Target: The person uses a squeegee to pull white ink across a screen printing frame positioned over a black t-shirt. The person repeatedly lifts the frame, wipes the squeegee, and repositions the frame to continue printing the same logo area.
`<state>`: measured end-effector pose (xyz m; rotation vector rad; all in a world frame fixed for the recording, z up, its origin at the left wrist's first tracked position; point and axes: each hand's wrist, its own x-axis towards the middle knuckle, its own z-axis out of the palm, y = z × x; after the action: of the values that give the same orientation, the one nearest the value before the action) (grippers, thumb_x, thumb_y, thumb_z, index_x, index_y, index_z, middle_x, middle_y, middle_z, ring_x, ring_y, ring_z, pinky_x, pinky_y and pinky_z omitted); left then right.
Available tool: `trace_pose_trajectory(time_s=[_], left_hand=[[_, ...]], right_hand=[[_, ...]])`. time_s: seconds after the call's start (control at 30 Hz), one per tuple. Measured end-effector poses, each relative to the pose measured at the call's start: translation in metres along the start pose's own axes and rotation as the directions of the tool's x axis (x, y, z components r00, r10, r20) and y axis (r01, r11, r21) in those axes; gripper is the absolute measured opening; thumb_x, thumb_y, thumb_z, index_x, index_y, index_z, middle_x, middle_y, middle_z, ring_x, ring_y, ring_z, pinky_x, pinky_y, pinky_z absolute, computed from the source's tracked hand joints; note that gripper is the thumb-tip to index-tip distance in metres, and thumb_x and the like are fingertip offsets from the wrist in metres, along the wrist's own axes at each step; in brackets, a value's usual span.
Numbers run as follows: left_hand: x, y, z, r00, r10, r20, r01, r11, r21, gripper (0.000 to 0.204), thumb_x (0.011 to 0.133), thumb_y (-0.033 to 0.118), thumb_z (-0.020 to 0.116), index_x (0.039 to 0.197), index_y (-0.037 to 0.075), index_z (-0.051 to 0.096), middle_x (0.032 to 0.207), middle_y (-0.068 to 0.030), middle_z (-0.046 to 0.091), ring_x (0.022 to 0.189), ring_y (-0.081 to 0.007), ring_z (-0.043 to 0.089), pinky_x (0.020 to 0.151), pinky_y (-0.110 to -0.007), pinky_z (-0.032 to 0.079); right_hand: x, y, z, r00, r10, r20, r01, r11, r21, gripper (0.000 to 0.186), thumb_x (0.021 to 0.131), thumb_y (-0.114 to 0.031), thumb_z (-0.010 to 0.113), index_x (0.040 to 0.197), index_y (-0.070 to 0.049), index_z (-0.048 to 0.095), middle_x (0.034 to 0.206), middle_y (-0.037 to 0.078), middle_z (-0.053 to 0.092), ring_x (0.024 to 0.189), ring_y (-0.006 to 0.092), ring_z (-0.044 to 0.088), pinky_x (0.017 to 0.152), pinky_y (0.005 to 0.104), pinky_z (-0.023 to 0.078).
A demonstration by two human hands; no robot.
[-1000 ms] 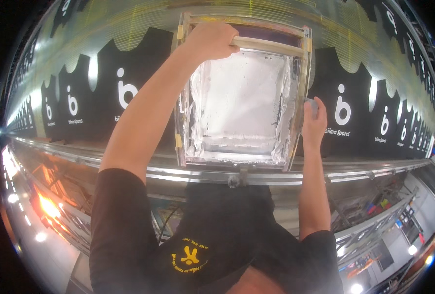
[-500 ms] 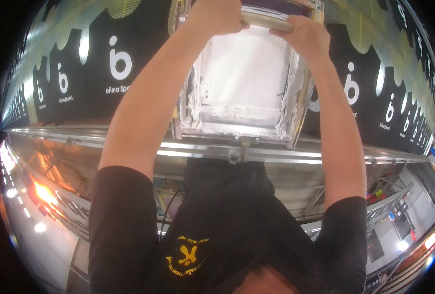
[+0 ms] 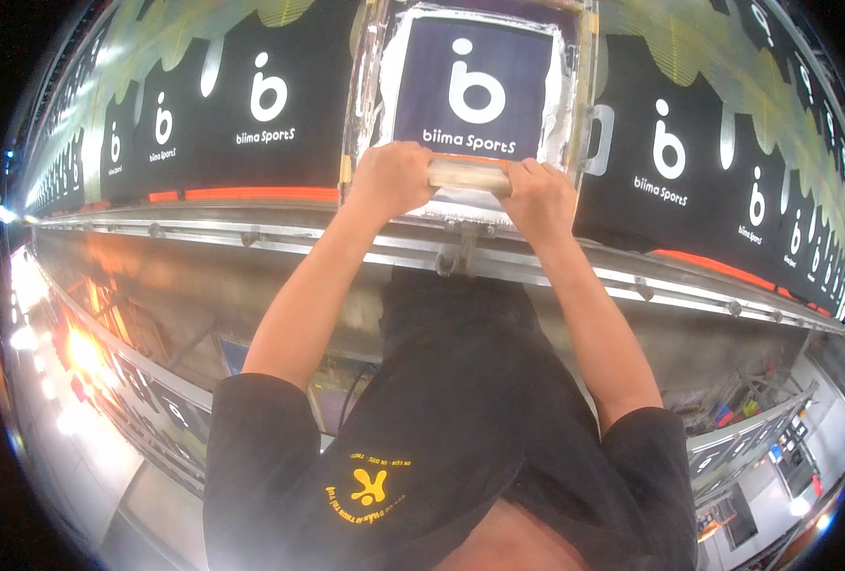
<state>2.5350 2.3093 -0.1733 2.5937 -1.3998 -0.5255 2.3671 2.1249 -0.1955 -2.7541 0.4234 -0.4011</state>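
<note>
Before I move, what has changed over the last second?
The squeegee came from the far end of the screen frame toward the person, uncovering a white emblem. The right hand left the side handle for the squeegee. The left hand kept its grip.

On the counter (image 3: 179, 29), the frame (image 3: 586, 86) lies between panels (image 3: 670, 205) left and right; inside its near end lies the squeegee (image 3: 470, 177), beyond the rail (image 3: 298, 242).
</note>
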Motion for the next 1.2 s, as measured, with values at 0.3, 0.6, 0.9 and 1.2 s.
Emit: trace_pose_trajectory(time_s=[0.3,0.6,0.9,1.2], left_hand=[[0.081,-0.014,-0.066,0.969,0.065,0.238,-0.074,0.997,0.029,0.045,0.089,0.052,0.076,0.085,0.007,0.079,0.085,-0.0156,0.077,0.087,-0.0375,0.076,0.079,-0.051,0.06],[0.251,-0.054,-0.098,0.995,0.039,0.09,-0.05,0.992,0.118,0.049,0.086,0.058,0.078,0.096,0.01,0.083,0.085,-0.0146,0.078,0.086,-0.0359,0.077,0.08,-0.048,0.061],[0.169,-0.036,-0.056,0.997,0.033,0.065,-0.042,0.99,0.136,0.04,0.084,0.052,0.079,0.088,0.012,0.081,0.087,-0.0117,0.078,0.086,-0.0341,0.076,0.077,-0.048,0.06],[-0.018,-0.001,0.017,0.999,0.027,-0.043,-0.029,0.998,-0.054,0.028,0.077,0.016,0.076,0.104,0.008,0.076,0.106,-0.0097,0.077,0.101,-0.0306,0.074,0.085,-0.043,0.06]], right_hand=[[0.082,0.027,-0.031,0.974,0.046,0.221,-0.05,0.999,0.012,0.04,0.08,-0.049,0.087,0.082,-0.011,0.074,0.077,0.007,0.071,0.073,0.0315,0.072,0.067,0.0457,0.057],[0.241,0.094,-0.004,0.954,0.221,0.204,-0.19,0.968,-0.162,0.049,0.081,-0.063,0.082,0.09,-0.015,0.079,0.084,0.008,0.077,0.086,0.033,0.074,0.074,0.0468,0.057],[0.148,0.065,0.009,0.991,0.101,0.091,-0.084,0.981,-0.176,0.041,0.077,-0.055,0.086,0.085,-0.015,0.078,0.079,0.006,0.074,0.078,0.0311,0.074,0.066,0.0442,0.058],[-0.031,-0.011,0.003,1.0,0.024,0.016,-0.022,0.997,-0.075,0.028,0.067,-0.015,0.085,0.088,-0.01,0.067,0.089,0.005,0.069,0.083,0.0262,0.07,0.075,0.0398,0.055]])
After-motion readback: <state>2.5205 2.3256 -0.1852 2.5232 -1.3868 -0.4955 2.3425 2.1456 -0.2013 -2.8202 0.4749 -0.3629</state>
